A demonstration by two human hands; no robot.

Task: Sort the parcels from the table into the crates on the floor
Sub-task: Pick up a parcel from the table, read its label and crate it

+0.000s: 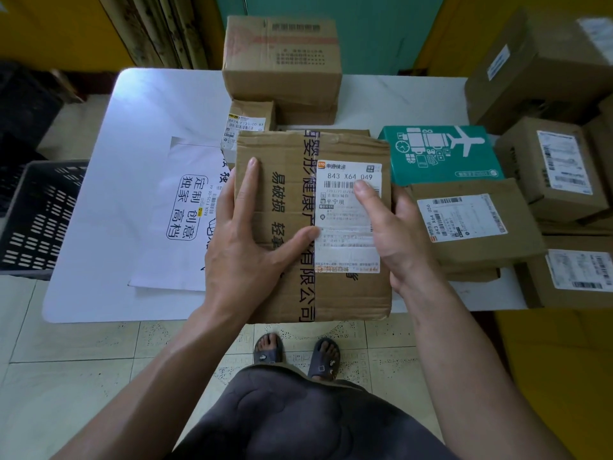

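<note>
Head view: cardboard parcel (351, 293) held flat in both hands over the near edge of the white table (109, 194), tape strip and shipping label (345, 247) facing up. Left hand (252, 240) grips the left edge, index finger laid along the top, thumb reaching the label. Right hand (388, 227) clamps the right edge, thumb on the barcode, other fingers hidden under. White mailer bag (179, 210) lies flat on the table just left of the parcel. Teal box (441, 154) and a labelled brown parcel (471, 220) sit to its right, more brown boxes beyond. Large carton (282, 58) stacked at the back. Dark slotted crate (36, 214) on the floor at the table's left.
</note>
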